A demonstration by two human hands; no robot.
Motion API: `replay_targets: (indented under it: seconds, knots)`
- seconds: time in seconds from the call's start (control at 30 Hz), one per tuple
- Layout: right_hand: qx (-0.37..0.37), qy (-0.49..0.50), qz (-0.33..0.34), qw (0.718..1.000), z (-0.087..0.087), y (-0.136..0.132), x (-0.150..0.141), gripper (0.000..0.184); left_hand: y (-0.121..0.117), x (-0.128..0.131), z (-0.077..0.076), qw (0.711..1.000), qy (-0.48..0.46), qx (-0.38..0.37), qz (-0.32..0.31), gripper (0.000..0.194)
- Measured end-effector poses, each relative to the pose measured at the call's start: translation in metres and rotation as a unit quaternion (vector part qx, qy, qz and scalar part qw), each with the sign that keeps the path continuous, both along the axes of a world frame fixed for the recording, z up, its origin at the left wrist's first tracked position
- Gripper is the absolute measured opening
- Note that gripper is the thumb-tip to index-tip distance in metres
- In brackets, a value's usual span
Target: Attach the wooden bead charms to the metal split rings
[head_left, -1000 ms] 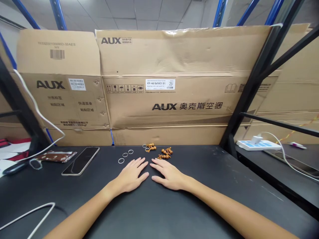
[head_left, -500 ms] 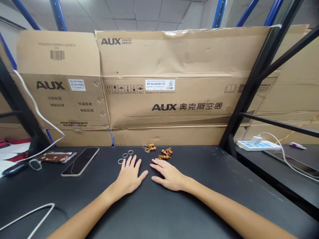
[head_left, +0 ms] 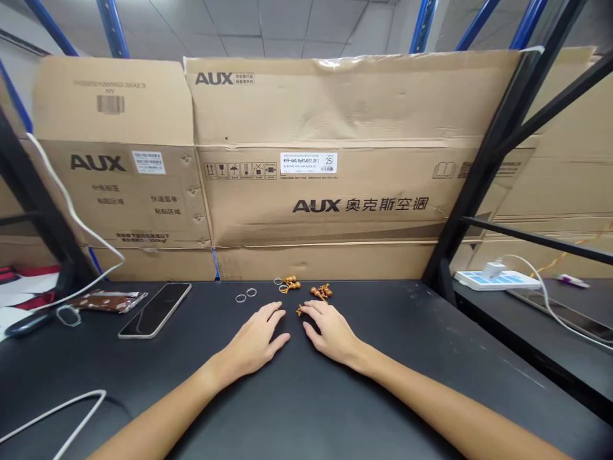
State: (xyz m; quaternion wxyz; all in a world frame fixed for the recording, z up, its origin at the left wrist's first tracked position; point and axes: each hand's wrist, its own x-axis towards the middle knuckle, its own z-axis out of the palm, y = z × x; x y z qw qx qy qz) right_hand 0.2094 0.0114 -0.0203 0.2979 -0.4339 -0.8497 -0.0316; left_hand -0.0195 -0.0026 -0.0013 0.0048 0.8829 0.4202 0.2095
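Brown charm | apparently steadying it against table with right hand, loosely curled, showing no clear grip | resting half-open left hand close by, hiding any contents

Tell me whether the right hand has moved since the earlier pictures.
Yes: the right hand has shifted slightly to the right, judged against the white KFR-46G label behind.

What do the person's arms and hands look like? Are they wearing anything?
The left hand and right hand are bare, with no gloves showing. The slim left forearm and right forearm show no sleeves, watch or bracelet.
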Motion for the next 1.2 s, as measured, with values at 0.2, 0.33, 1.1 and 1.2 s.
replay_targets:
  seconds: [0.2,0.33,1.1,1.2]
  knots:
    - [0.014,0.024,0.041,0.999,0.0,0.0,-0.001,0.031,0.008,-0.003,-0.009,0.999,-0.021,-0.007,0.032,0.041]
    - [0.002,0.008,0.014,1.0,0.002,0.001,-0.002,0.018,0.011,-0.002,-0.004,0.999,-0.017,0.014,0.036,0.027]
    - [-0.019,0.027,0.058,0.998,0.007,-0.003,-0.001,0.011,0.007,0.004,0.005,0.996,0.053,0.049,0.047,0.028]
    - [-0.03,0.052,0.078,0.995,0.01,-0.006,-0.003,0.015,0.008,0.003,0.009,0.996,-0.078,-0.028,0.033,0.027]
